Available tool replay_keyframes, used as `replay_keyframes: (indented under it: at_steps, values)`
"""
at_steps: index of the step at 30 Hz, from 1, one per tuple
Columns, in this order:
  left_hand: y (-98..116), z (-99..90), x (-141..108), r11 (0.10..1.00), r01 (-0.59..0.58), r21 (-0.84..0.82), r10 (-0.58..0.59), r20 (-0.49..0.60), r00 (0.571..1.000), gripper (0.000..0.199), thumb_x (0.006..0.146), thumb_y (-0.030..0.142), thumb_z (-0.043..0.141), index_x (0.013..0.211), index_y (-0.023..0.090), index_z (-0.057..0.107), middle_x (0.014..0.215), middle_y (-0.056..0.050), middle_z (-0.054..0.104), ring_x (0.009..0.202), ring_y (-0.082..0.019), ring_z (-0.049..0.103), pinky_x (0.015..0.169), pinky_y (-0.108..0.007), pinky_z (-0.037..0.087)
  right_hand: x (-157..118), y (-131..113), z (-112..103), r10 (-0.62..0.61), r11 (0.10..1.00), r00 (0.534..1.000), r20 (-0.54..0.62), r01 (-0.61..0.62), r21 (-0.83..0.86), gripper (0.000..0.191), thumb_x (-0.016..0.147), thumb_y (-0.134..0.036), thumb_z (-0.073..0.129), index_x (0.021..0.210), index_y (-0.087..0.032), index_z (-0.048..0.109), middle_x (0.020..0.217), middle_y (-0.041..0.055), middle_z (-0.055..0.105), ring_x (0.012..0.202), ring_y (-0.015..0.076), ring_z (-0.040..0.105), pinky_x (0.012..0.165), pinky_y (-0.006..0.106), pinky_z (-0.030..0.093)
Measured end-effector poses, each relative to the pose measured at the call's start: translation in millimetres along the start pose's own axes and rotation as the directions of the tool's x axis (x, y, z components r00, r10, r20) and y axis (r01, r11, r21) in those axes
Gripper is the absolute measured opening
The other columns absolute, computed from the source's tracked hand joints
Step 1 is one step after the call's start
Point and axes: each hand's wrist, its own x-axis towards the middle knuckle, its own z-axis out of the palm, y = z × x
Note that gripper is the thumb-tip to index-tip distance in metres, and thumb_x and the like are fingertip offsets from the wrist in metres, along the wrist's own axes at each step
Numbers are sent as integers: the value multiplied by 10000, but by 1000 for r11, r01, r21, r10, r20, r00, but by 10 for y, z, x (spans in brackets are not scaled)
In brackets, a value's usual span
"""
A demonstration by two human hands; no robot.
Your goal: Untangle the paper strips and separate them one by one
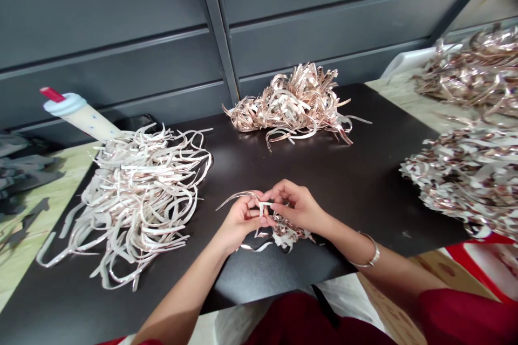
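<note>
My left hand and my right hand meet above the black table, both pinching one thin strip that is white on one side and shiny rose-gold on the other. Its metallic end curves out to the left of my left hand. Beneath my fingers lies a small tangle of white and rose-gold strips. A large pile of long white-backed strips spreads over the table's left side, and a rose-gold pile sits at its back.
The black table backs onto grey panels. At the back left a white cup with a blue lid leans over. More metallic strips are heaped on the right, with a red-rimmed container below. Grey pieces lie far left.
</note>
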Motion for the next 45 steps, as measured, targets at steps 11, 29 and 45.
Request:
replay_keyframes:
  at_steps: [11, 29, 45]
  values:
    - [42, -24, 16, 998, -21, 62, 25, -59, 998, 375, 700, 215, 740, 1020, 159, 552, 713, 31, 592, 654, -147, 683, 632, -219, 497, 14, -11, -79, -148, 964, 985, 85, 163, -211, 306, 847, -27, 388, 1041, -196, 555, 973, 40, 674, 904, 128, 660, 788, 240, 514]
    - [106, -46, -17, 982, 88, 170, -81, -45, 996, 328, 669, 289, 750, 857, 125, 537, 689, 21, 574, 529, -92, 619, 518, -180, 457, 103, 23, -360, 102, 944, 987, 120, -134, 303, 105, 779, -222, 672, 734, -161, 599, 873, 59, 720, 872, 179, 681, 818, 345, 528]
    - [67, 76, -132, 131, -123, 984, 400, 61, 914, 273, 874, 248, 479, 613, 172, 495, 534, 33, 481, 478, -89, 427, 513, -214, 281, 92, -41, -223, -127, 988, 991, -40, 123, -90, 369, 744, -545, 657, 854, -195, 614, 856, 69, 634, 835, 209, 594, 779, 350, 471]
